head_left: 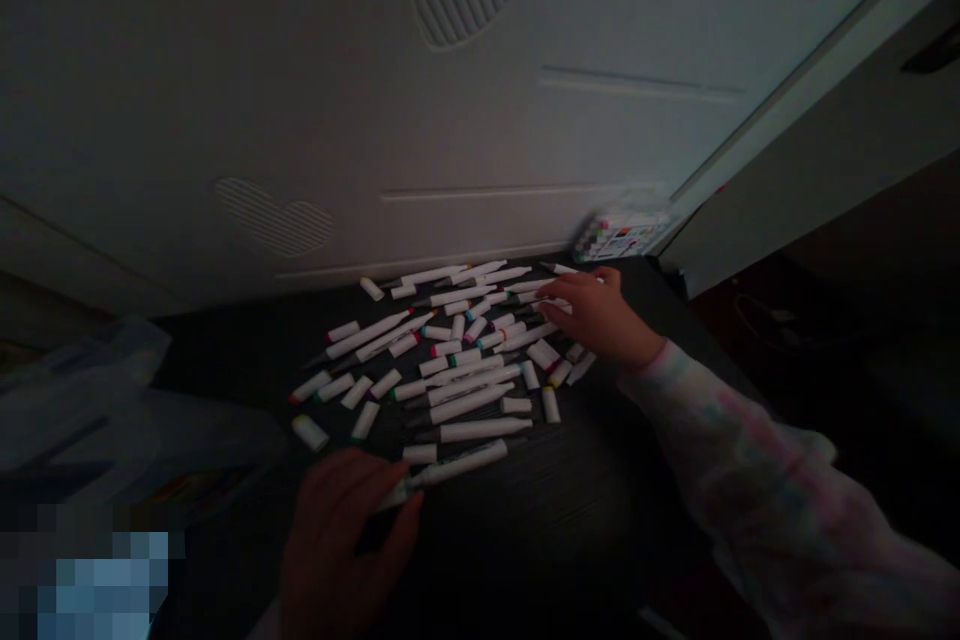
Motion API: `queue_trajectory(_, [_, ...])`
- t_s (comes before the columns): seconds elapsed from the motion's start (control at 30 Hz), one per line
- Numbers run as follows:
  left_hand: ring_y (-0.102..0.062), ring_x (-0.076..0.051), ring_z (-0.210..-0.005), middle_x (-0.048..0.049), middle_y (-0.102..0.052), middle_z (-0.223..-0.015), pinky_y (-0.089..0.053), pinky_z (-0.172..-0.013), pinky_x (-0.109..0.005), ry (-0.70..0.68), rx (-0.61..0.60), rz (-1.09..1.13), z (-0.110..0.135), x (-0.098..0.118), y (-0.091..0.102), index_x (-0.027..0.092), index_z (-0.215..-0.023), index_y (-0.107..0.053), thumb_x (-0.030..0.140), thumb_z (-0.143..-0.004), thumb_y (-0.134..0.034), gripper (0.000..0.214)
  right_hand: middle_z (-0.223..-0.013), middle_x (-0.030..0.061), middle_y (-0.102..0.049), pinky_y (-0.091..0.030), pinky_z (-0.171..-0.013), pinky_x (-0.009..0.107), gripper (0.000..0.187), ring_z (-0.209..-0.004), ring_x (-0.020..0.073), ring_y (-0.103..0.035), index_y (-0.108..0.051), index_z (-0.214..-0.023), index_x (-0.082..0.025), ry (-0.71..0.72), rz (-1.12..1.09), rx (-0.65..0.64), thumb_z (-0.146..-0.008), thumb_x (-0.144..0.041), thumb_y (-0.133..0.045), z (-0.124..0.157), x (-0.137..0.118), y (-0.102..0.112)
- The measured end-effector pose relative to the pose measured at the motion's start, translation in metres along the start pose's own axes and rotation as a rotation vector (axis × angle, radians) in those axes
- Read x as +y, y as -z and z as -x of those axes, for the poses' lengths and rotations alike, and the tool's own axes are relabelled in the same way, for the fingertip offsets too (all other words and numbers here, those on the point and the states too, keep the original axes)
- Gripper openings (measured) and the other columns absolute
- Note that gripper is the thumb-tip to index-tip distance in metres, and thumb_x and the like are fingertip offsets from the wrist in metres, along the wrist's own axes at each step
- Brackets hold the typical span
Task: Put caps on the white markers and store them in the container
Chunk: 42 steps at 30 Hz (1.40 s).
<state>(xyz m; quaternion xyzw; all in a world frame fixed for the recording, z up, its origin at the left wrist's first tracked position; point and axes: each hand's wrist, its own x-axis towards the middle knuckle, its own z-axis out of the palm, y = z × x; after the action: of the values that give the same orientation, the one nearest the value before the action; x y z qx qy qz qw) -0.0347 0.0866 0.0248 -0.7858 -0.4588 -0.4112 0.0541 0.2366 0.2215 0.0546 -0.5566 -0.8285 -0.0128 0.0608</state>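
Many white markers (471,405) without caps and loose white caps (366,420) with coloured ends lie scattered on a dark tabletop. At the near edge of the pile, my left hand (341,530) pinches a small white marker cap (391,496) between thumb and fingers. The cap is in line with the narrow end of the nearest marker (469,463); whether they touch is unclear in the dim light. My right hand (596,315) reaches over the right side of the pile, its bent fingers closed around a marker (551,308), partly hidden beneath the hand.
A white panel (450,140) with heart shapes rises behind the tabletop (570,490). Against it stands a clear case of markers (624,228) at the back right. A crumpled clear plastic bag (112,400) lies at the left.
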Motion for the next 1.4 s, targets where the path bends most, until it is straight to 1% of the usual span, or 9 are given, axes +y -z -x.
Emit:
queue_trajectory(0.43, [-0.057, -0.018, -0.073, -0.0072, -0.062, -0.073, -0.048, -0.069, -0.031, 0.139, 0.027, 0.076, 0.007, -0.003, 0.001, 0.013, -0.082, -0.058, 0.015, -0.069, -0.058, 0.013, -0.083, 0.0075, -0.063, -0.025, -0.076, 0.041, 0.018, -0.083, 0.0237, -0.056, -0.064, -0.076, -0.018, 0.203, 0.139, -0.202, -0.075, -0.022, -0.047, -0.045, 0.0, -0.01])
queue_trajectory(0.57, [-0.059, -0.017, -0.074, -0.0059, -0.063, -0.074, -0.049, -0.068, -0.028, 0.181, 0.032, 0.101, 0.009, -0.001, 0.0, 0.015, -0.085, -0.058, 0.016, -0.071, -0.056, 0.014, -0.09, 0.0092, -0.063, -0.03, -0.077, 0.039, 0.017, -0.087, 0.0248, -0.056, -0.063, -0.082, -0.016, 0.228, 0.126, -0.179, -0.076, -0.02, -0.047, -0.047, -0.004, 0.002])
queue_trajectory(0.67, [-0.061, -0.014, -0.069, -0.0038, -0.065, -0.075, -0.05, -0.063, -0.023, 0.252, 0.008, 0.101, 0.011, -0.001, 0.001, 0.016, -0.086, -0.058, 0.021, -0.075, -0.053, 0.013, -0.097, 0.0121, -0.061, -0.034, -0.08, 0.039, 0.024, -0.094, 0.0252, -0.053, -0.057, -0.097, -0.014, 0.189, 0.04, -0.06, -0.081, -0.025, -0.043, -0.037, -0.009, 0.024])
queue_trajectory(0.8, [-0.063, -0.013, -0.061, -0.0009, -0.067, -0.072, -0.05, -0.056, -0.019, 0.377, -0.043, 0.08, 0.012, 0.001, 0.001, 0.018, -0.084, -0.06, 0.03, -0.075, -0.053, 0.016, -0.089, 0.0021, -0.061, -0.042, -0.076, 0.031, 0.017, -0.082, 0.0154, -0.057, -0.055, -0.093, -0.021, -0.04, -1.0, 0.351, -0.079, -0.028, -0.05, -0.006, -0.023, 0.055])
queue_trajectory(0.83, [-0.063, -0.013, -0.059, -0.0004, -0.068, -0.071, -0.05, -0.053, -0.019, 0.422, -0.044, 0.085, 0.012, 0.001, 0.001, 0.018, -0.083, -0.06, 0.032, -0.074, -0.054, 0.017, -0.085, -0.0001, -0.061, -0.044, -0.071, 0.028, 0.015, -0.076, 0.0126, -0.057, -0.056, -0.091, -0.023, -0.121, -1.264, 0.359, -0.08, -0.028, -0.049, 0.003, -0.028, 0.059])
queue_trajectory(0.93, [-0.062, -0.012, -0.052, 0.0011, -0.067, -0.065, -0.049, -0.047, -0.017, 0.59, -0.023, 0.148, 0.013, 0.003, 0.0, 0.018, -0.078, -0.059, 0.032, -0.068, -0.058, 0.018, -0.075, -0.0028, -0.061, -0.047, -0.057, 0.022, 0.015, -0.061, 0.0085, -0.056, -0.059, -0.083, -0.022, -0.314, -1.786, 0.139, -0.079, -0.033, -0.049, 0.025, -0.049, 0.054])
queue_trajectory(1.07, [-0.059, -0.011, -0.046, 0.0044, -0.061, -0.054, -0.046, -0.042, -0.017, 0.74, -0.021, 0.269, 0.013, 0.005, 0.001, 0.019, -0.066, -0.054, 0.029, -0.062, -0.06, 0.013, -0.071, -0.0019, -0.061, -0.046, -0.054, 0.02, 0.016, -0.058, 0.0079, -0.055, -0.059, -0.081, -0.02, -0.435, -1.997, -0.187, -0.076, -0.034, -0.054, 0.041, -0.077, 0.028])
queue_trajectory(1.27, [-0.053, -0.009, -0.046, 0.0051, -0.054, -0.052, -0.042, -0.043, -0.017, 0.768, 0.005, 0.37, 0.008, 0.002, 0.002, 0.019, -0.063, -0.051, 0.024, -0.065, -0.061, 0.011, -0.069, -0.0013, -0.058, -0.044, -0.052, 0.018, 0.016, -0.058, 0.0075, -0.051, -0.058, -0.077, -0.018, -0.491, -2.067, -0.232, -0.076, -0.033, -0.057, 0.049, -0.098, 0.008])
queue_trajectory(1.4, [-0.052, -0.009, -0.051, 0.0043, -0.054, -0.059, -0.042, -0.045, -0.017, 0.935, 0.016, 0.444, 0.009, -0.005, -0.001, 0.018, -0.07, -0.052, 0.027, -0.065, -0.063, 0.014, -0.066, -0.002, -0.054, -0.04, -0.048, 0.018, 0.016, -0.053, 0.0064, -0.046, -0.057, -0.077, -0.017, -0.494, -2.106, -0.295, -0.075, -0.033, -0.058, 0.054, -0.102, 0.001])
